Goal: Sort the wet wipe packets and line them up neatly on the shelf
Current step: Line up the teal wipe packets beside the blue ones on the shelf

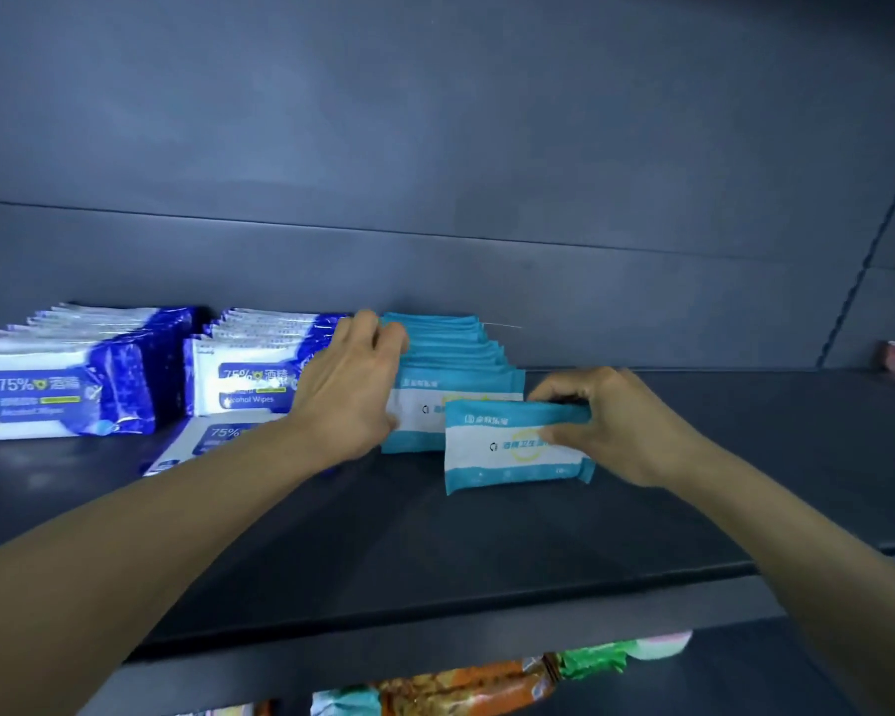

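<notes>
Right hand (616, 426) fingers (564, 392) are pinching a teal packet (512, 447) just before the teal row (450, 354) on the shelf (435, 534); left hand (352, 385) fingers are curling over that row, which is risking toppling if nudged.

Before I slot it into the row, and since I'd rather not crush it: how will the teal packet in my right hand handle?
The teal packet looks like a soft pouch, so it will probably give under the right hand. Its glossy film may be slightly slippery. Standing on edge, it will likely tip unless leaned against the teal row.
</notes>
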`<state>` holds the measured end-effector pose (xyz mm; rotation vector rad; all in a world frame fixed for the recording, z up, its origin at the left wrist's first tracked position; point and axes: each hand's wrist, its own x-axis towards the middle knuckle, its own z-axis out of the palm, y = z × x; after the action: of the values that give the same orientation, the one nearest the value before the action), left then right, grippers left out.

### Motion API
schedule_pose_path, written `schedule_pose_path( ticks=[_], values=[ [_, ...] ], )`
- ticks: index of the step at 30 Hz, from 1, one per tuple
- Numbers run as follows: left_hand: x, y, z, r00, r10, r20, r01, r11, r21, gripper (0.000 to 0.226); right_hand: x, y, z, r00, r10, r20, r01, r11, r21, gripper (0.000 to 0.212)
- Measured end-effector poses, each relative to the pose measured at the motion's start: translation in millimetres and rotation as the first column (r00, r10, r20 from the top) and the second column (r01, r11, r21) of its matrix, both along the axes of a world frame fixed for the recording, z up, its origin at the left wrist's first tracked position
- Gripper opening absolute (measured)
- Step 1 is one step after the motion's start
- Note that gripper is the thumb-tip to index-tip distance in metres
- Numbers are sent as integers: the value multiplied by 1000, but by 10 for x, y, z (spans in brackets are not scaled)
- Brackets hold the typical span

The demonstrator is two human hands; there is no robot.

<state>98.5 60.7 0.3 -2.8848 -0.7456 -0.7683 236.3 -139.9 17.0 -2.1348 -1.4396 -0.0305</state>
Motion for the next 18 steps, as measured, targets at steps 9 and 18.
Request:
schedule_pose_path(
  ticks=[9,18],
  values=[
    [-243,8,71,998,30,-55,-46,944,-327,81,36,723,-181,947,79,313,-78,997,-14,26],
    [-28,-106,-162,993,107,-38,-114,955,-273,95,25,434,-351,924,-177,339,166,984,59,92]
  ],
)
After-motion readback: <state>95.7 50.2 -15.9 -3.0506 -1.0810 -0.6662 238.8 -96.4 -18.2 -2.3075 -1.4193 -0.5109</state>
